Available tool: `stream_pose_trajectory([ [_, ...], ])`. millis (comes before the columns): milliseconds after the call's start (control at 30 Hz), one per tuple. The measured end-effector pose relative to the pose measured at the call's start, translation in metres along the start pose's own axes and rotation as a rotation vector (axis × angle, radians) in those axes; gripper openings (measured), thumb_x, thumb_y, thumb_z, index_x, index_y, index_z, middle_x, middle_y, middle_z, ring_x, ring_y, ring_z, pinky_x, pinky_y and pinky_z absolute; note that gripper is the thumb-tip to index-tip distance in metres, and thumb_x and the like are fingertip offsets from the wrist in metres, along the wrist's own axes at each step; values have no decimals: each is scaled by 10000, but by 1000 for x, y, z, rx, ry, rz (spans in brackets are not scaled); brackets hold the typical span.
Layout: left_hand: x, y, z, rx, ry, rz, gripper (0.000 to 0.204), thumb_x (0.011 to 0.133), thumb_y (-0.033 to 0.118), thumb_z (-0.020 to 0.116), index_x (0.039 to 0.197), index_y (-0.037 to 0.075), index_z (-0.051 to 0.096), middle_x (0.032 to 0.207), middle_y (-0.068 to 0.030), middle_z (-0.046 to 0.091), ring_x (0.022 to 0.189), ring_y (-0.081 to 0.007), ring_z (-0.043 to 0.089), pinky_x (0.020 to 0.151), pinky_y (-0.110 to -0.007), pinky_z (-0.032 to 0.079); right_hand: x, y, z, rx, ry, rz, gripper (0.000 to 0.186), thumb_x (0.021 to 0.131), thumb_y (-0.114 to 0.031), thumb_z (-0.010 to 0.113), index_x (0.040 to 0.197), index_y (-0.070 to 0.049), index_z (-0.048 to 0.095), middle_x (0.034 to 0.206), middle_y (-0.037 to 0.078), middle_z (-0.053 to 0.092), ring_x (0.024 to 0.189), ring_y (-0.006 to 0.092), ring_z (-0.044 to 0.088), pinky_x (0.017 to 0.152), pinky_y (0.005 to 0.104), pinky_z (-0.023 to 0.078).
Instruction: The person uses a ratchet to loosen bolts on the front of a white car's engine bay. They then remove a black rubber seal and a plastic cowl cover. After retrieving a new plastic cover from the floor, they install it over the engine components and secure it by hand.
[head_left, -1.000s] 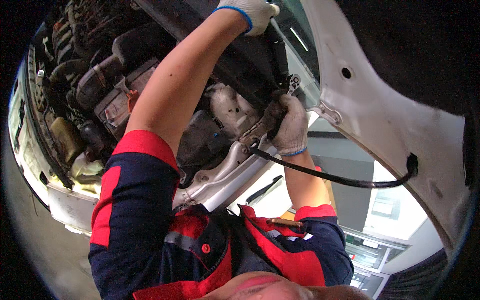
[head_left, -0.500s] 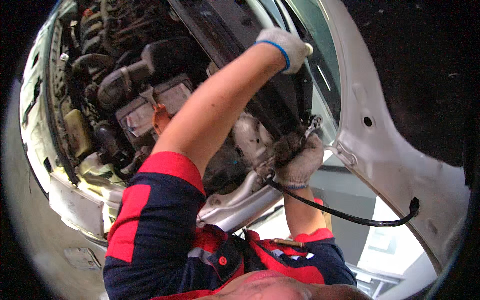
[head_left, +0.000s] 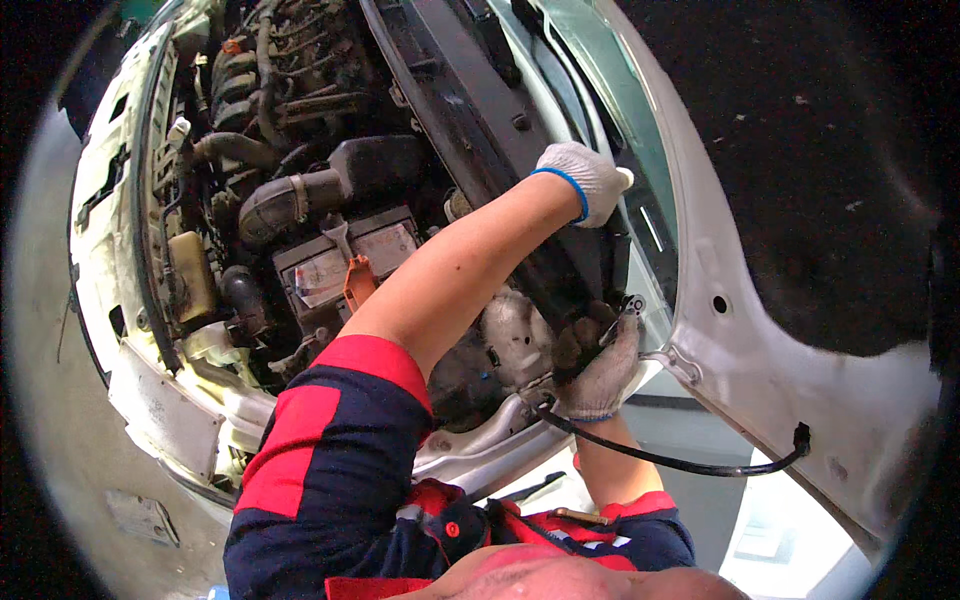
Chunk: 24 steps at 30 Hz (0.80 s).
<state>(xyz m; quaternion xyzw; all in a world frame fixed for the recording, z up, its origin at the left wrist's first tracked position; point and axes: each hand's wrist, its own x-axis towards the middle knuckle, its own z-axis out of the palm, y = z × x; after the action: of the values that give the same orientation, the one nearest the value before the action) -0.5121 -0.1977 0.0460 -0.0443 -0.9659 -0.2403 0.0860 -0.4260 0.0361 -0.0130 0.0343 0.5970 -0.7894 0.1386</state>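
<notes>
The left hand (head_left: 588, 180), in a white glove with a blue cuff, reaches up and rests curled on the dark cowl panel (head_left: 470, 90) at the base of the windshield; what it grips cannot be told. The right hand (head_left: 600, 365), gloved and dirty, closes around a small metal wrench (head_left: 622, 312) beside the hood hinge (head_left: 675, 360), just above the black hose (head_left: 680, 462) hanging under the raised white hood (head_left: 780, 380).

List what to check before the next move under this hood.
1. Right hand closed on the small metal tool: ok.
2. Left hand resting on the black cowl panel: ok.
3. Gloves on both hands: ok.
4. Tool seated on a fastener: cannot tell, the tip is hidden.
5. Black hose clear of the right wrist: not ok, it passes just under it.
6. Hood raised: ok.
</notes>
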Motion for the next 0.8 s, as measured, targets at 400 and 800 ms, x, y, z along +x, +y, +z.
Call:
stream_pose_trajectory([
  [400, -1, 1, -4, 19, 1, -17, 536, 806, 153, 625, 1343, 144, 635, 1047, -199, 755, 1008, -406, 739, 790, -507, 594, -13, -67, -23, -2207, -17, -269, 600, 964, -49, 499, 1550, 4, 383, 1212, 288, 668, 1130, 427, 667, 1008, 513, 506],
  [800, 3, 5, 8, 153, 103, -32, 409, 914, 213, 557, 1302, 180, 681, 1096, -176, 764, 1031, -360, 748, 872, -479, 603, -13, -65, -16, -1494, 125, -425, 426, 1086, -268, 448, 1363, 38, 554, 1307, 327, 621, 1268, 455, 586, 1069, 472, 452],
])
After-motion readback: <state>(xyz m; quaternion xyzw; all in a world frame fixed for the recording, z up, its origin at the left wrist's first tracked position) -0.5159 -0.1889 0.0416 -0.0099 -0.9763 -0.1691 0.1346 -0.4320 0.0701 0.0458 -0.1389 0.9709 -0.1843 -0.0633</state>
